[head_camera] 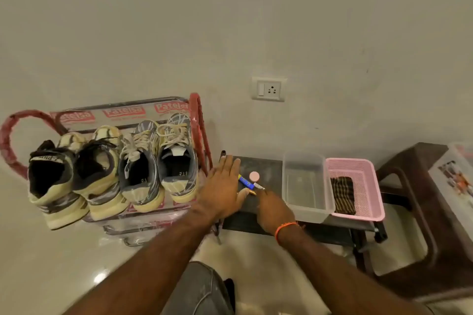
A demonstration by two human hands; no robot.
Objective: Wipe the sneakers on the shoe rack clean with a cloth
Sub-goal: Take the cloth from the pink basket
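1. The shoe rack is metal tubing, its red side loops and rails wrapped in glossy clear printed plastic film.
2. On the rack, the sneakers show matt woven fabric uppers, cloth laces and scuffed rubbery cream soles.
3. Right of the rack, the low table top looks dark and dull; the tub on it is smooth translucent plastic; the pink basket is perforated plastic holding a dark striped woven cloth.
4. Under the rack, the floor is glossy and reflective.
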